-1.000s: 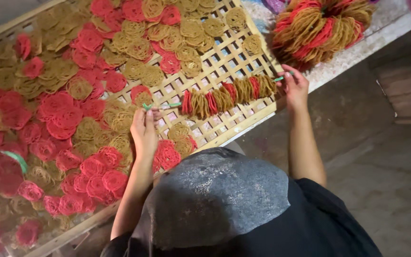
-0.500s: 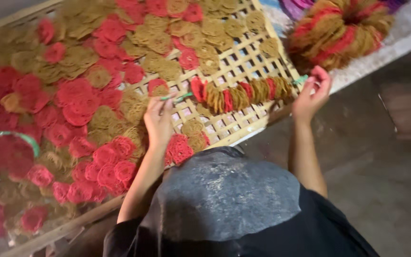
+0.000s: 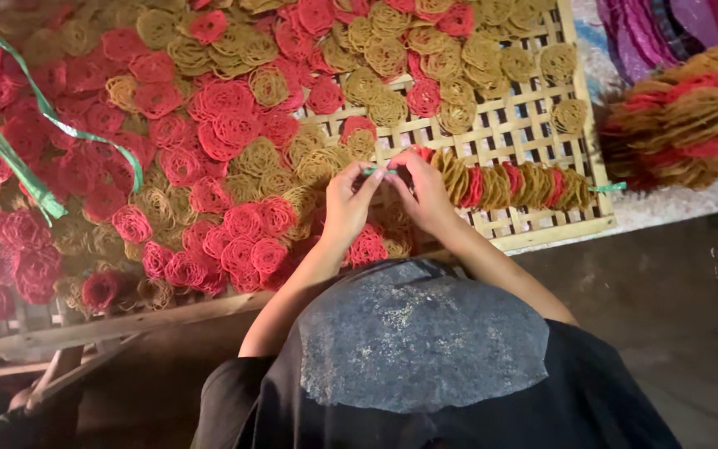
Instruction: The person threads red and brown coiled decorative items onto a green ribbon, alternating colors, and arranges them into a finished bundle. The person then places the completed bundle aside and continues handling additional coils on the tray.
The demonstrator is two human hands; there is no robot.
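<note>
My left hand [image 3: 346, 204] and my right hand [image 3: 427, 195] meet fingertip to fingertip over a bamboo lattice tray [image 3: 533, 125]. Both pinch the near end of a thin green string [image 3: 373, 171]. The string runs through a row of round lacy crackers [image 3: 517, 185], red and yellow, stacked on edge and lying on the tray to the right of my hands. Its other end [image 3: 608, 188] sticks out at the tray's right rim. Loose red and yellow crackers [image 3: 226, 125] cover the tray to the left of and behind my hands.
A heap of tied cracker bundles [image 3: 691, 125] lies on a pale cloth right of the tray. A green ribbon [image 3: 18, 166] trails over the crackers at the left. Another person's hand [image 3: 43, 391] shows at the bottom left by the wooden frame.
My right hand has left the right end of the strung row and come to its left end, joining my left hand on the string. The view has shifted right.
</note>
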